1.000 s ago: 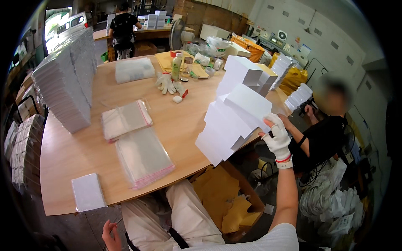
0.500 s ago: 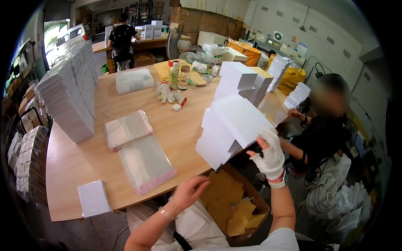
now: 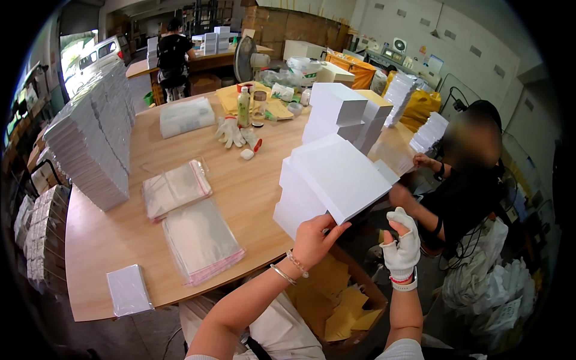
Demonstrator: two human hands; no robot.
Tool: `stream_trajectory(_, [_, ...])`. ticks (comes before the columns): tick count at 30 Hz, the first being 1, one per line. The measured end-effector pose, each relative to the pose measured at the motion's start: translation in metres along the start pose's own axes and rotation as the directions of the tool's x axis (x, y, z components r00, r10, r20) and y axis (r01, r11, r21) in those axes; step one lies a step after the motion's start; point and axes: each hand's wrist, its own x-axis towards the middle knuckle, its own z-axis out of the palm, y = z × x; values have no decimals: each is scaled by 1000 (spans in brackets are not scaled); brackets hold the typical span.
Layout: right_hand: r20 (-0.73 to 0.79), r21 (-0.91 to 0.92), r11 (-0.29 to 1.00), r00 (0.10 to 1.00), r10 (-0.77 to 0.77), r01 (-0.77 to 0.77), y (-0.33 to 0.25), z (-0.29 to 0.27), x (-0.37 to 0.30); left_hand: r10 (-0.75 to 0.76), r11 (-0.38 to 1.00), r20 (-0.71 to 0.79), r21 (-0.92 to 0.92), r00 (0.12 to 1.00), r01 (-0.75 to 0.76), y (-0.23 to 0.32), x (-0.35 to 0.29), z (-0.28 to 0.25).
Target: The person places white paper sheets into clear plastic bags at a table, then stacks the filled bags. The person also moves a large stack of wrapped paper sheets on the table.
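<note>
Near the table's front edge stands a stack of white paper (image 3: pixel 342 174), its upper part offset from the lower. My bare left hand (image 3: pixel 317 240) is at the stack's near corner, fingers and thumb closed on its lower edge. To the right of it, my right hand (image 3: pixel 401 247), in a white glove with thumb and a fingertip uncovered, is raised off the stack. Its fingers are bent, the thumb stands apart, and nothing shows between them. Clear plastic bags (image 3: pixel 203 240) with pink edges lie left of the stack, and a wrapped white packet (image 3: pixel 129 289) lies at the front left.
Tall white stacks (image 3: pixel 90 138) line the table's left side; another white stack (image 3: pixel 336 111) stands behind mine. Gloves (image 3: pixel 229 133) and a bottle (image 3: pixel 243 108) lie farther back. A co-worker (image 3: pixel 468 180) sits at the right. Below the edge is a carton with brown paper (image 3: pixel 336 306).
My left hand has moved up and right from above my lap to the stack's near corner. The right hand has come away from the stack, downward and slightly right.
</note>
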Motion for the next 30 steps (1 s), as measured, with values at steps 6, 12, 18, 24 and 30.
stream_trajectory(6, [39,158,983,995,92,-97,2,17,-5,115,993,-31,21,993,-114,-11,2,0])
stream_trajectory(12, [644,656,-47,526,555,-753,9,24,4,-8,944,-18,-329,1000,2,-18,2,7])
stream_trajectory(18, [710,669,-359,416,568,-651,10,50,38,162,973,-56,176,985,-150,-20,7,-14])
stream_trajectory(24, [383,841,-18,570,727,-541,-7,37,31,195,961,128,175,972,-216,-34,-45,-10])
stream_trajectory(30, [293,593,478,727,621,-648,-30,24,-48,-416,796,333,583,846,162,-109,-143,-38])
